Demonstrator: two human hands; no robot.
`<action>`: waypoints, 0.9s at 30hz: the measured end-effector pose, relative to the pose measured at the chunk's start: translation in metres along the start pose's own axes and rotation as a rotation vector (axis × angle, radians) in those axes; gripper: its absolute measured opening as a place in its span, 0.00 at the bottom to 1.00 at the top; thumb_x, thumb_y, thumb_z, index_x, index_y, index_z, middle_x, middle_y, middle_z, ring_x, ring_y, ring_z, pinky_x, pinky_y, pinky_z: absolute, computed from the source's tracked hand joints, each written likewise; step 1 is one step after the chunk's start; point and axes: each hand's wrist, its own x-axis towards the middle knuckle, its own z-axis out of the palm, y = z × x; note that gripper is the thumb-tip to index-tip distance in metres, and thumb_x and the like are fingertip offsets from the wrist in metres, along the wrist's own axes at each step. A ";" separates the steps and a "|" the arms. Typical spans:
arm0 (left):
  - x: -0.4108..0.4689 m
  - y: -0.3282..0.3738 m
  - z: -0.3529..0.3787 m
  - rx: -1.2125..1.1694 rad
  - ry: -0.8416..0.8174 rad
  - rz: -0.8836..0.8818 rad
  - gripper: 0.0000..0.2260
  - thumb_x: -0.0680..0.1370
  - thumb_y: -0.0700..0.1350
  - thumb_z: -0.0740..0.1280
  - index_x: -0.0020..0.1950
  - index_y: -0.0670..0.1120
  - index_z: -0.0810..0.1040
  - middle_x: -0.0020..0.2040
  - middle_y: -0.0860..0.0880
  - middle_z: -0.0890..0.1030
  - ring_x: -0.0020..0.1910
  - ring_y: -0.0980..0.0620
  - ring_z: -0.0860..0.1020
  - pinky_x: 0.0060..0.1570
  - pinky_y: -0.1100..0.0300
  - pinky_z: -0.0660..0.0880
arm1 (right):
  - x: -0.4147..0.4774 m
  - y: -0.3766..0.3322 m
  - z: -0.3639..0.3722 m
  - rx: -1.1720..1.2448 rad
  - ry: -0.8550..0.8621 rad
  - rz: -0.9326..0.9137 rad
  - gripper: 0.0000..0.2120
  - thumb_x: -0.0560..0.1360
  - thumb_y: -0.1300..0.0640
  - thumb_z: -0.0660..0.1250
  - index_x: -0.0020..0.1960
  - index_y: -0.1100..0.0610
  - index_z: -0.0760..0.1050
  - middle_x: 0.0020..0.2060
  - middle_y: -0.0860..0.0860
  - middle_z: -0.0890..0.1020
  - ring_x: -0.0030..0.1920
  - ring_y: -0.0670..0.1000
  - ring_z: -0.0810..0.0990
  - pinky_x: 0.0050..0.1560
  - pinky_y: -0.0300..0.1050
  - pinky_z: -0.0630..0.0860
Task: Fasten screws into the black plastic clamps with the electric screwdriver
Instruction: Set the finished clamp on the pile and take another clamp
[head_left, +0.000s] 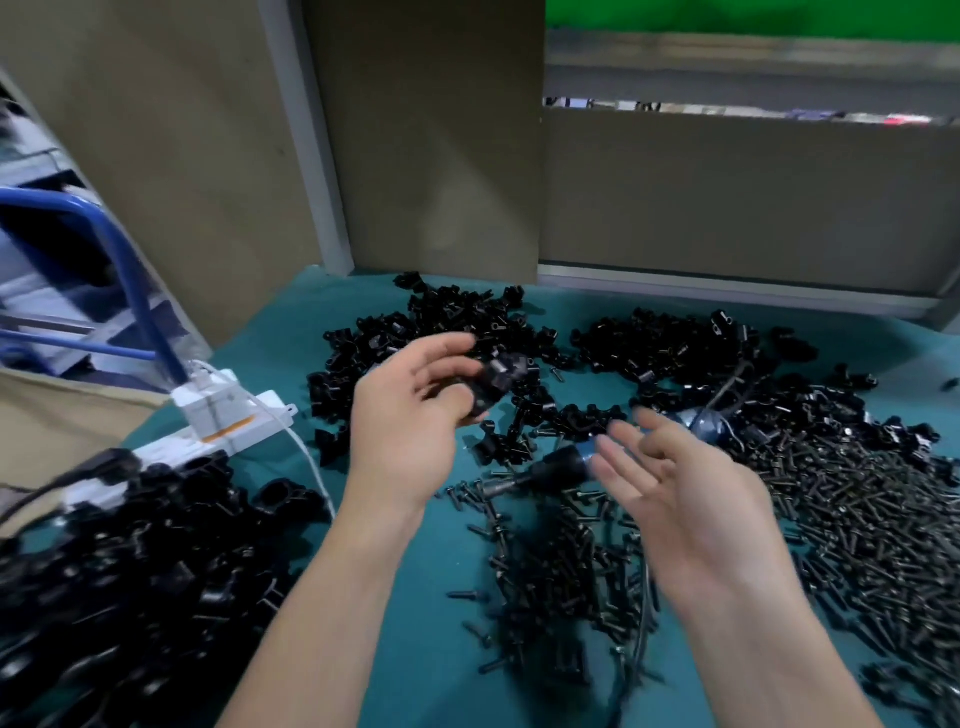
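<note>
Fingers (441, 345) of the left hand (410, 415) are curled round a small black plastic clamp (496, 382), gripping it in the air above the teal-covered worktop (415, 597), in front of the middle heap of loose black plastic clamps (447, 327). The right hand (691, 499) is raised beside it, palm turned inward, its fingers (657, 431) spread apart and nearly straight, holding nothing. Motion blur softens both hands.

Below the right fingertips lies the electric screwdriver with a black nose and clear blue body (558, 465), flat on the worktop, its metal bit pointing left towards a scatter of small dark metal screws (561, 566). A far larger bed of the same dark screws (857, 530) covers the right side. A second heap of black clamps (670, 343) sits at the back right, and a third, blurred pile of black clamps (135, 571) fills the near left corner.

A white plastic power strip (228, 415) lies at the left edge with a thin white cable trailing from it. Behind it stands a blue metal tube frame (124, 260), and brown cardboard panels (431, 130) wall off the back of the worktop.
</note>
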 end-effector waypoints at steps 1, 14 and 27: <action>-0.006 0.010 0.000 0.067 -0.023 0.069 0.27 0.76 0.26 0.67 0.53 0.60 0.84 0.46 0.55 0.87 0.50 0.55 0.85 0.52 0.54 0.83 | -0.014 0.001 0.010 -0.013 -0.140 0.008 0.17 0.78 0.62 0.71 0.66 0.59 0.78 0.57 0.58 0.86 0.56 0.57 0.87 0.55 0.52 0.85; -0.102 0.028 -0.152 0.829 0.398 0.097 0.30 0.70 0.32 0.68 0.69 0.54 0.79 0.67 0.59 0.78 0.69 0.59 0.72 0.69 0.76 0.59 | -0.057 0.125 0.156 -1.105 -0.689 -0.328 0.13 0.74 0.55 0.72 0.53 0.45 0.71 0.41 0.50 0.87 0.42 0.55 0.83 0.48 0.52 0.80; -0.096 -0.005 -0.207 1.125 0.467 -0.157 0.34 0.78 0.45 0.67 0.83 0.52 0.59 0.84 0.52 0.58 0.83 0.53 0.51 0.83 0.48 0.46 | -0.055 0.166 0.193 -1.200 -1.004 -0.584 0.26 0.70 0.62 0.64 0.62 0.38 0.79 0.57 0.32 0.83 0.56 0.35 0.78 0.56 0.22 0.67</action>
